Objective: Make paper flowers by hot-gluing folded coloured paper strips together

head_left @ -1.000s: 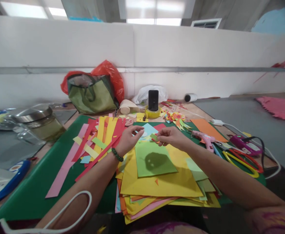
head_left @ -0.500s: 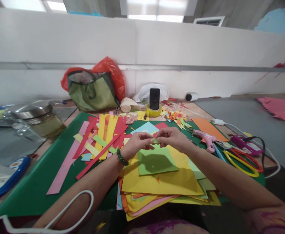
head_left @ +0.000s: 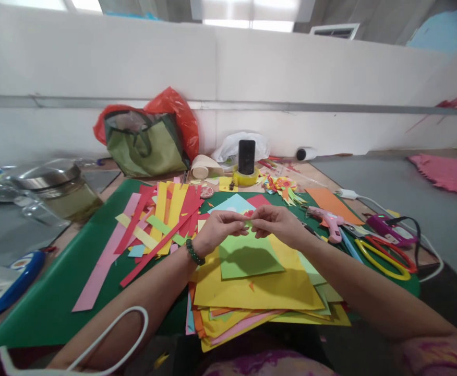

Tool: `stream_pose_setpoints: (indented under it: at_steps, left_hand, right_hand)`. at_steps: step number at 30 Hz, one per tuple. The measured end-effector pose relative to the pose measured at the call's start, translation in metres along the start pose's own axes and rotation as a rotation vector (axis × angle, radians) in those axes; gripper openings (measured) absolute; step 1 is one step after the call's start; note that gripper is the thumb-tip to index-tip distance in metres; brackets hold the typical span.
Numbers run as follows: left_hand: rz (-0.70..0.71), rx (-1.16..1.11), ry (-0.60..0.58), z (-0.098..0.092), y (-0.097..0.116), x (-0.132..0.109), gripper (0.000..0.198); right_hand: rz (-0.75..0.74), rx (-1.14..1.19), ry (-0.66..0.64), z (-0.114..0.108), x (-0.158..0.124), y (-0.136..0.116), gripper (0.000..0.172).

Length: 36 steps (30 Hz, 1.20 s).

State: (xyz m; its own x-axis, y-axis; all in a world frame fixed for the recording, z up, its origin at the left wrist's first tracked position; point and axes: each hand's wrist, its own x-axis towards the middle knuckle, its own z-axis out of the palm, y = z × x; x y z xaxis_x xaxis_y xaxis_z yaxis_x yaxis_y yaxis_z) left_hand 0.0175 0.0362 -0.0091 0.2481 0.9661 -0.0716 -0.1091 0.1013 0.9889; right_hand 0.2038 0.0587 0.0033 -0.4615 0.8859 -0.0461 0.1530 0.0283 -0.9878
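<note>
My left hand [head_left: 220, 230], with a green bead bracelet [head_left: 194, 253] at its wrist, pinches a small piece of green paper [head_left: 249, 223] between thumb and fingertips. Meeting it from the other side, my right hand [head_left: 274, 225] pinches the same piece, and the fingertips of both hands nearly touch. Most of the piece is hidden by the fingers. Beneath the hands lies a light green square sheet [head_left: 248, 261], on top of a yellow sheet [head_left: 257, 295] and a stack of coloured paper. A light blue sheet [head_left: 232, 202] shows just behind the fingers.
Coloured paper strips [head_left: 161, 219] lie left on the green mat [head_left: 91, 261]. At right are a pink glue gun [head_left: 332, 224], scissors [head_left: 385, 258] and a purple device [head_left: 393, 230]. A phone [head_left: 246, 156] stands behind yellow tape [head_left: 246, 177]. A lidded glass jar [head_left: 58, 193] stands left.
The view has shifted slightly. Both hands stay together over the green sheet, with the fingertips closer around the small piece of green paper, which shows less now.
</note>
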Motion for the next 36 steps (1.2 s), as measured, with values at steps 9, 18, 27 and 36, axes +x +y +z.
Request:
stream_pose_setpoints:
  at_steps: [9,18,27,36]
  left_hand:
    - [-0.062,-0.043,-0.041,0.001,0.003,-0.003,0.03]
    - [-0.124,0.108,-0.08,0.0,0.002,-0.002,0.042]
    - [0.14,0.408,-0.002,0.009,0.002,-0.007,0.018]
    - [-0.041,0.165,-0.069,0.007,-0.002,-0.004,0.038]
  right_hand:
    - [-0.075,0.028,-0.015,-0.002,-0.004,0.007,0.026]
    - [-0.219,-0.088,-0.007,0.0,-0.008,0.014,0.017]
    - [-0.121,-0.18,-0.02,-0.003,-0.01,0.008,0.036]
    - [-0.087,-0.167,0.048,-0.001,-0.01,0.013,0.045]
